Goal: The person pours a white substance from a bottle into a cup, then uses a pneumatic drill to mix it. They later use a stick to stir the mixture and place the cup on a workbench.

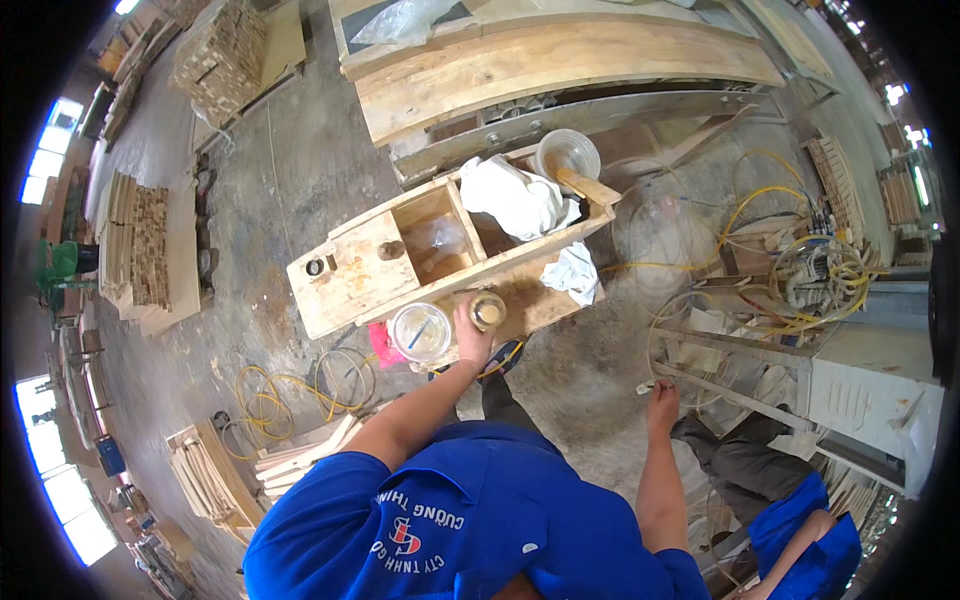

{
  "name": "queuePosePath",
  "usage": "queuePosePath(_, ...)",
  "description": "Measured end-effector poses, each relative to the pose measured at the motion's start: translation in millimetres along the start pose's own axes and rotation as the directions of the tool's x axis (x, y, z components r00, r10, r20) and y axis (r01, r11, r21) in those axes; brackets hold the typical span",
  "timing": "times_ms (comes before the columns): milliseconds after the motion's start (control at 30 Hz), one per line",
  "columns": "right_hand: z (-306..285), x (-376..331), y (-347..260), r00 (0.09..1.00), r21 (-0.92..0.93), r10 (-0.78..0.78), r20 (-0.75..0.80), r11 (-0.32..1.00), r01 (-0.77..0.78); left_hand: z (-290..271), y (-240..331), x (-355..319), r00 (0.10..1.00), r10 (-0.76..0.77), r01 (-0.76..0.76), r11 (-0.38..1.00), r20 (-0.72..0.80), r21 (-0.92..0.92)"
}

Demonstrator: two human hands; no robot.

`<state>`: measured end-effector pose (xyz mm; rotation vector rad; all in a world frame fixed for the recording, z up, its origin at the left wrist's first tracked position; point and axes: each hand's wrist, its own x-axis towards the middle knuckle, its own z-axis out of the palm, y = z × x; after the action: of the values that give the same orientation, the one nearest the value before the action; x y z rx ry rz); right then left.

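My left hand (472,338) is wrapped around the side of a round jar (487,311) with a pale lid or top, on the lower ledge of a wooden box (350,270). Just left of it stands a clear plastic tub (421,332) with a thin blue stick in it. A pink-red cloth or bag (383,344) pokes out beside the tub. Out to the right, over the floor, my right hand (662,405) is closed, with a small whitish thing (645,387) at its fingertips, too small to name.
White rags (515,197) and a plastic bucket (568,155) sit in the box's far end. Behind is a bench with wide boards (560,70). Yellow hoses (745,215) coil at the right, near a metal cabinet (865,395). A co-worker in blue (800,530) is at lower right.
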<state>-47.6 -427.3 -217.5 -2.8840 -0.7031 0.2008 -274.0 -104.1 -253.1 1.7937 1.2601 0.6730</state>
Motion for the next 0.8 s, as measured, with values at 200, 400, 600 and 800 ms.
queuePosePath(200,12.6,26.6,-5.5,0.984,0.11,0.103,0.147,0.987,-0.119,1.9,2.7,6.6,0.926,-0.336,0.375,0.872,0.172,-0.316)
queuePosePath(400,54.9,54.6,-2.9,0.993,0.265,0.042,0.115,0.961,-0.072,-67.8,13.2,-19.7,0.762,-0.425,0.59,0.767,0.488,-0.252)
queuePosePath(600,88.2,60.6,-17.6,0.944,0.337,0.131,0.303,0.912,-0.235,-132.0,80.7,85.8,0.911,0.222,-0.34,0.881,0.348,0.33)
queuePosePath(800,117.6,67.6,-10.3,0.917,0.294,0.097,0.387,0.93,-0.223,-86.9,51.8,208.2,0.678,0.017,-0.676,0.408,0.735,0.614)
